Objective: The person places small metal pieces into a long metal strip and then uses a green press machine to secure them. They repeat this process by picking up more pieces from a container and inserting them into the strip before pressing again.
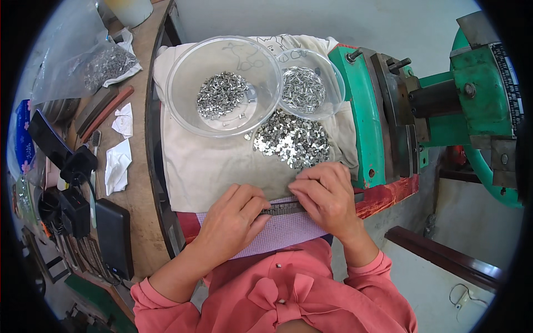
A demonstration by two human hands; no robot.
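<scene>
A narrow dark metal strip point(285, 208) with a row of small marks or slots lies crosswise on a lilac checked cloth point(277, 236) in front of me. My left hand point(236, 217) is closed, its thumb and fingers pinching the strip's left end. Over the right part of the strip, my right hand point(327, 198) has its thumb and fingertips pressed together; what they hold, if anything, is too small to make out. Just beyond my hands is a loose pile of small shiny metal pieces point(294, 141) on a beige cloth point(205, 172).
Behind the pile stand a large clear plastic bowl point(177, 105) and a smaller clear tub point(336, 91), both holding small metal parts. At right is a green machine point(369, 127). The wooden bench point(145, 222) at left carries a black power bank point(114, 237), tissues point(117, 166) and a plastic bag point(72, 61).
</scene>
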